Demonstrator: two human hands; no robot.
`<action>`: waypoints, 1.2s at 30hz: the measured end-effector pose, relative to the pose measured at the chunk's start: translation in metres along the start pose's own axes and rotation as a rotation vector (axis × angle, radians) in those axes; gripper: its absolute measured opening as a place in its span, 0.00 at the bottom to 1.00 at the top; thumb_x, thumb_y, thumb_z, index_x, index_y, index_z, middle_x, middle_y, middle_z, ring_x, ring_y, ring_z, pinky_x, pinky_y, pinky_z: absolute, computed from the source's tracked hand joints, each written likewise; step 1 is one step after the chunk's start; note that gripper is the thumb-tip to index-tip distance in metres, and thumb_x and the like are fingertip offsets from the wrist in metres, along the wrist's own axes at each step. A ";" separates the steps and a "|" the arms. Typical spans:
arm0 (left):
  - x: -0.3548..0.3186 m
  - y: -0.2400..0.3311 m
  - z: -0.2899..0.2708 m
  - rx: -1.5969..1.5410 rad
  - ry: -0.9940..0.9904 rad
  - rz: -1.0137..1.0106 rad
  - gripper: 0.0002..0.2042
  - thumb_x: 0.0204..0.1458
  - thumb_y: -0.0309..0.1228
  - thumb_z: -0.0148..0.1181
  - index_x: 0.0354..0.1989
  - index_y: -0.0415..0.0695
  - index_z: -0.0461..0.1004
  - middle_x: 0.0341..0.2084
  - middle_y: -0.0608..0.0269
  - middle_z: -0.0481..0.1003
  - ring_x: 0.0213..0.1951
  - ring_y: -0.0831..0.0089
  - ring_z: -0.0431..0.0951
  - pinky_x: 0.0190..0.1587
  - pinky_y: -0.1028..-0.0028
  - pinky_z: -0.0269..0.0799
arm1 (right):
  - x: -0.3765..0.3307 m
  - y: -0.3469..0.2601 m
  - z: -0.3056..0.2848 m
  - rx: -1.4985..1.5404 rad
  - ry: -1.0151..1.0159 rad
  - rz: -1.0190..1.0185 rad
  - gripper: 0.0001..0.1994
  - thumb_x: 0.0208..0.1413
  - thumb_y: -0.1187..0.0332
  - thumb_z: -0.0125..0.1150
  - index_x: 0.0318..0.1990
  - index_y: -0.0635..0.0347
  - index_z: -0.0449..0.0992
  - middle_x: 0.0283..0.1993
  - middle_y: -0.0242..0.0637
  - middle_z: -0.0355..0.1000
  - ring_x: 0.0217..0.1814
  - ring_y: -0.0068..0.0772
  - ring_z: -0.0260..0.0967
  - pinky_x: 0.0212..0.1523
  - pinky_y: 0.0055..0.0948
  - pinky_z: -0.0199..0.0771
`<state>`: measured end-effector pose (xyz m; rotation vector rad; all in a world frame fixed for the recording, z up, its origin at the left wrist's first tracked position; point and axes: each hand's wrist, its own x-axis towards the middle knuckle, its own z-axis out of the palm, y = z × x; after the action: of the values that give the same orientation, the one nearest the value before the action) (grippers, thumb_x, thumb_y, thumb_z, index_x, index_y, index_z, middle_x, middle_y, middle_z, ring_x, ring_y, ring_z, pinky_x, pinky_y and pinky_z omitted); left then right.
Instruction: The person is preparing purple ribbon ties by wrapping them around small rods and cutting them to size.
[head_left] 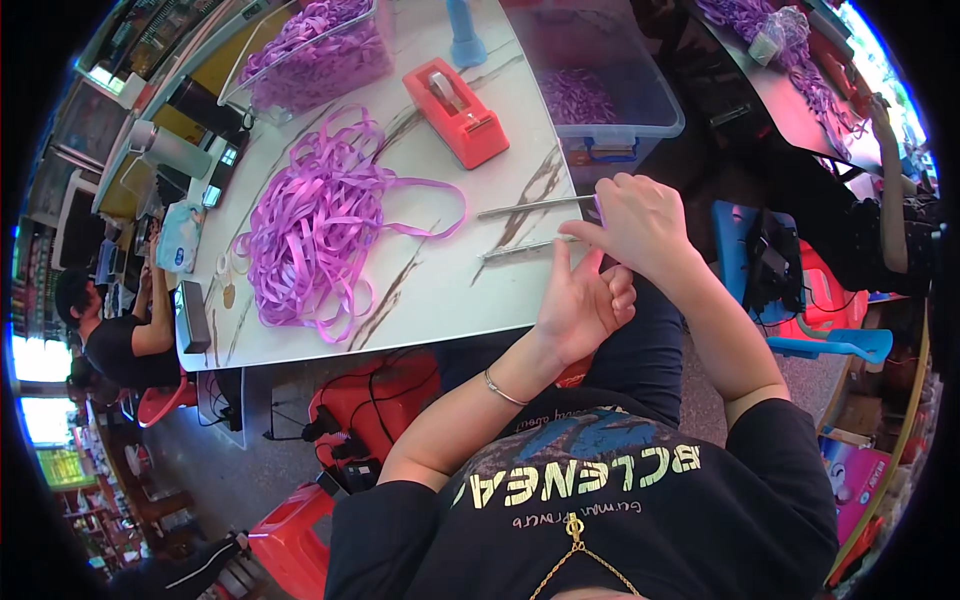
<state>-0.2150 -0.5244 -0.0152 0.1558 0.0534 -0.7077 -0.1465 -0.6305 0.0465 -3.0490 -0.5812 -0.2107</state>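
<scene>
right hand [640, 225]: hides its own fingertips' grip on the purple ribbon end [598, 208]
left hand [583, 300]: fingertips partly behind the right hand
clear bin [610, 70]: far wall cut off at top edge

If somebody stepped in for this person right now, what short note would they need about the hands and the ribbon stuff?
Left hand: at the table edge, fingers curled, pinching near the end of the lower thin metal rod.
Right hand: just above it, fingertips closed on a bit of purple ribbon at the end of the upper metal rod.
Things: loose purple ribbon pile to the left; red tape dispenser behind; clear bin holding some purple pieces.
Done: cannot tell how much.
Left: a large pile of ribbon is still loose.
</scene>
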 end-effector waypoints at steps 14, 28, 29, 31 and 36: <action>-0.001 0.003 0.003 0.000 0.030 -0.021 0.27 0.55 0.61 0.23 0.48 0.52 0.55 0.19 0.67 0.57 0.23 0.73 0.59 0.30 0.74 0.57 | 0.003 0.029 -0.003 0.372 -0.200 0.113 0.12 0.48 0.60 0.55 0.27 0.59 0.76 0.24 0.43 0.71 0.28 0.42 0.70 0.28 0.34 0.66; -0.002 0.003 0.003 -0.028 0.010 -0.026 0.26 0.56 0.59 0.26 0.52 0.53 0.55 0.19 0.68 0.57 0.24 0.74 0.59 0.31 0.75 0.56 | 0.003 0.071 0.047 1.304 -0.522 0.235 0.11 0.53 0.62 0.57 0.31 0.62 0.76 0.25 0.22 0.68 0.26 0.13 0.61 0.29 0.19 0.62; -0.002 0.003 0.003 -0.027 0.014 -0.031 0.26 0.56 0.59 0.26 0.52 0.53 0.55 0.19 0.68 0.57 0.24 0.74 0.59 0.31 0.75 0.56 | 0.002 0.070 0.044 1.327 -0.585 0.274 0.10 0.53 0.62 0.57 0.32 0.60 0.76 0.26 0.23 0.69 0.27 0.13 0.62 0.31 0.19 0.63; -0.002 0.004 0.004 -0.035 0.015 -0.028 0.26 0.56 0.58 0.26 0.53 0.53 0.55 0.19 0.68 0.57 0.24 0.74 0.59 0.31 0.75 0.57 | 0.003 0.072 0.054 1.391 -0.623 0.354 0.09 0.53 0.62 0.57 0.31 0.58 0.75 0.25 0.21 0.67 0.27 0.13 0.60 0.29 0.18 0.61; -0.002 0.004 0.006 -0.030 0.025 -0.029 0.26 0.56 0.58 0.27 0.54 0.54 0.54 0.19 0.69 0.56 0.24 0.75 0.59 0.31 0.76 0.57 | 0.001 0.076 0.114 1.838 -0.736 0.242 0.09 0.54 0.60 0.57 0.31 0.54 0.73 0.24 0.20 0.64 0.25 0.12 0.56 0.27 0.17 0.58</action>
<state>-0.2143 -0.5207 -0.0089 0.1351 0.0905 -0.7335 -0.1027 -0.6941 -0.0670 -1.2396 -0.1300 0.9147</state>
